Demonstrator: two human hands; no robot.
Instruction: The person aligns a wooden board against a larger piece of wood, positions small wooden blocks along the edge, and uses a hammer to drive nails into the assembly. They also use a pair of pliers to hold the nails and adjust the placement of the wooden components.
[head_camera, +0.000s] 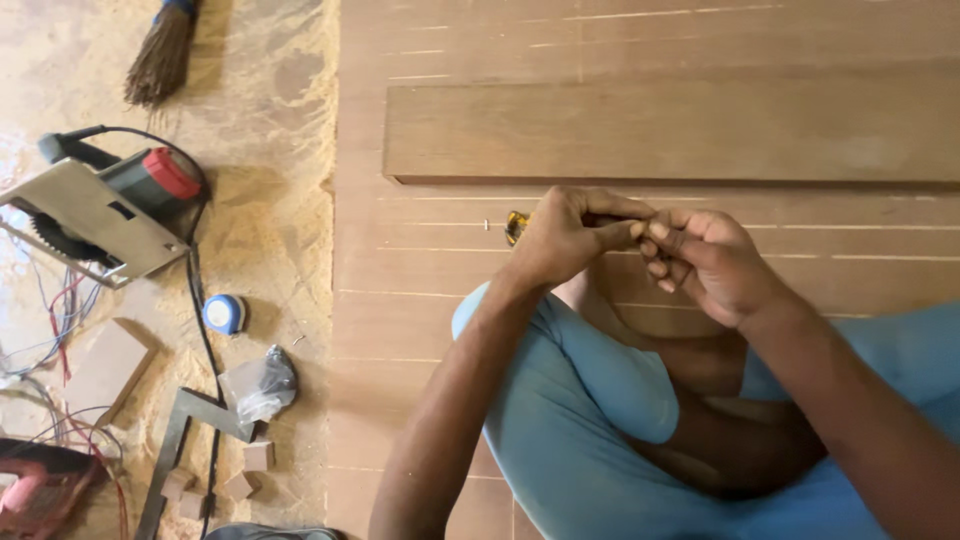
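Far left of the hands: round saw (95, 205), blue tape measure (224, 313), metal square (180, 440), sm. wood blocks (258, 455). Broom (160, 55) up top left. Long plank (670, 130) just above.

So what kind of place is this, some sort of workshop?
Most likely a carpentry workshop: sawdust covers the floor, a circular saw lies beside it, and large wooden boards lie before the person.

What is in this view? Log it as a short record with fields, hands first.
left hand: closed on a small yellow-and-dark tool, fingertips meeting the other hand
right hand: fingers curled, pinching something too small to tell
surface: large wooden panel with pale scored lines, a wooden board lying on it
floor, left side: circular saw, tape measure, broom, steel square, small wood blocks, sawdust
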